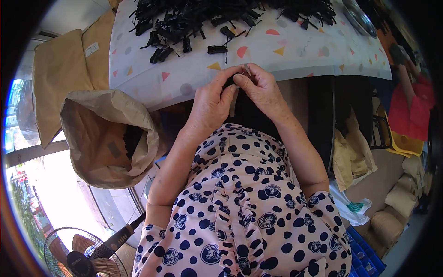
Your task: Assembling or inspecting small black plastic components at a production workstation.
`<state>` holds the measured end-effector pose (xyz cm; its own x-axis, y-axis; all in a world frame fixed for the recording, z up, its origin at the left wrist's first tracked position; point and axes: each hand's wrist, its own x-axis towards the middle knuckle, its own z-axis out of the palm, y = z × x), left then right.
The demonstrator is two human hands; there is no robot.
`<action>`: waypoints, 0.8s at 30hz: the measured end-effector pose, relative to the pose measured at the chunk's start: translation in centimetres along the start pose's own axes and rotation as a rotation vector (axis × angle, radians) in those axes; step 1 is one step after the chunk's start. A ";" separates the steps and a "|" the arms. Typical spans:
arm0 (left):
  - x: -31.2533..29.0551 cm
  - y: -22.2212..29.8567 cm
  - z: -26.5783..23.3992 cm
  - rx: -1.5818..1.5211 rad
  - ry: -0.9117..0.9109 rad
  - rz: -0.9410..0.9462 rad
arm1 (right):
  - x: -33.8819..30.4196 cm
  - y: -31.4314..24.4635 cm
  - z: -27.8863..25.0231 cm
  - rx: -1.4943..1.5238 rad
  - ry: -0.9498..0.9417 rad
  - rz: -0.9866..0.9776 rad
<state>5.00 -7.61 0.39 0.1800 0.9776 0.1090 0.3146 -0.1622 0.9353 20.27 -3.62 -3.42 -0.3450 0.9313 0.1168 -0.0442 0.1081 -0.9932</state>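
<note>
In front of my body, at the table's near edge, my two hands meet with their fingertips pinched together. My left hand (213,99) grips a small black plastic part (229,81), mostly hidden by the fingers. My right hand (264,92) is closed too, its thumb pressed against the same part. A narrow greyish strip (233,105) hangs below the thumbs; whether it joins the black part I cannot tell. Beyond the hands, a heap of similar black plastic parts (184,21) with thin stems covers the far table, and one loose black part (217,49) lies closer.
The table (203,69) has a patterned white cover. An open brown paper sack (83,138) stands at left, above a fan (83,263). A metal bowl (359,18) sits at far right. Another paper bag (353,152), a blue crate (364,254) and a person in red (413,111) are at right.
</note>
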 end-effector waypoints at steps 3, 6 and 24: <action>-0.1 -1.2 0.5 0.147 0.143 0.153 | -1.2 -1.8 1.3 0.180 0.019 0.120; -0.5 -0.5 0.2 0.128 0.194 0.117 | -1.8 -2.3 2.2 0.278 -0.013 0.184; -1.3 -0.8 -2.2 0.227 0.289 0.195 | 0.4 -2.5 5.0 0.203 -0.077 0.173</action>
<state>2.43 -8.42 0.23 -0.0021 0.9180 0.3965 0.5037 -0.3416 0.7935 15.56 -5.29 -0.91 -0.4333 0.9001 -0.0464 -0.1634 -0.1291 -0.9781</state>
